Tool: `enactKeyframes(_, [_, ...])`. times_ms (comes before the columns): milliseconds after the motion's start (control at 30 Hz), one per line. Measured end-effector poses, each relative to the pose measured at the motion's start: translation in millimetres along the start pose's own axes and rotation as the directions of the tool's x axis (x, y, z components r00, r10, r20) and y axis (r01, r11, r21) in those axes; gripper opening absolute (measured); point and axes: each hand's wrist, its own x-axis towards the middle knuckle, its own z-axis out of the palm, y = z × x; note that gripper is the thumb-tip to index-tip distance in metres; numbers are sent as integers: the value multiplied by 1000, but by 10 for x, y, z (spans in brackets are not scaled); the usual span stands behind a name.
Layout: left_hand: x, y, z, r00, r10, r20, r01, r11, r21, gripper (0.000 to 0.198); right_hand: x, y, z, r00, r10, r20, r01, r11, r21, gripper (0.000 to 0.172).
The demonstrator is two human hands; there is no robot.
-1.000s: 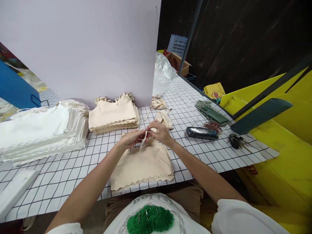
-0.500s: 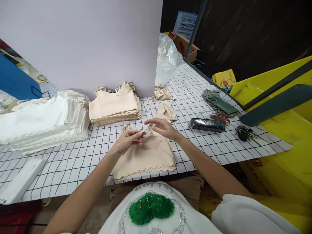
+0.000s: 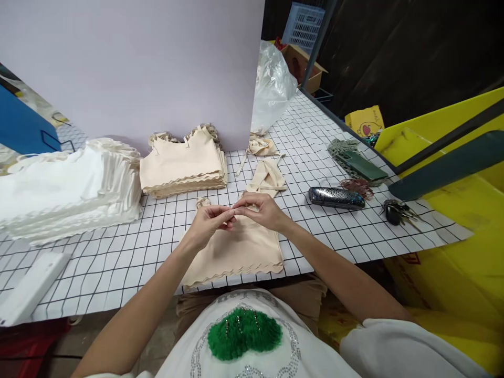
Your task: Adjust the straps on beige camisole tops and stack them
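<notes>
Beige wavy-hemmed garments lie at the near edge of a grid-patterned tabletop. Just above the garments, a worker's left hand and right hand meet, thumbs and forefingers pinched closed; anything between the fingertips is too small to tell. White stacked garments sit left of the beige garments, a patterned glasses case right. Behind them rest another beige stack and, farther back, a clear plastic bag.

A cloth pile lies on the surface under the left hand and right hand; keys right.
</notes>
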Motion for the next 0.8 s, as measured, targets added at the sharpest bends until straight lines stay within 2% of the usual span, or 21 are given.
enactKeyframes(100, [8, -106, 27, 998, 71, -1, -70, 992, 101, 36, -28, -3, 4, 999, -7, -42, 5, 999, -47, 12])
enactKeyframes(167, [19, -237, 38, 985, 172, -20, -161, 953, 256, 31, -53, 35, -35, 999, 16, -45, -19, 997, -71, 10])
enactKeyframes(267, [43, -456, 68, 952, 305, 13, -261, 792, 552, 21, -113, 126, -112, 995, 88, -46, -92, 991, -93, 9])
enactKeyframes(367, [71, -585, 117, 942, 330, 55, -259, 618, 742, 17, -193, 193, -155, 991, 132, -24, -134, 983, -125, 9])
enactKeyframes(433, [87, -606, 149, 945, 324, 53, -240, 573, 784, 14, -246, 215, -155, 992, 130, -1, -129, 980, -149, 9])
enactKeyframes(633, [92, -642, 190, 933, 357, 47, -276, 624, 731, 7, -353, 271, -69, 999, 29, -28, -34, 980, -198, 11])
enactKeyframes(800, [84, -733, 195, 907, 419, 43, -315, 607, 730, 8, -395, 301, 55, 998, -57, 0, 56, 976, -211, 12])
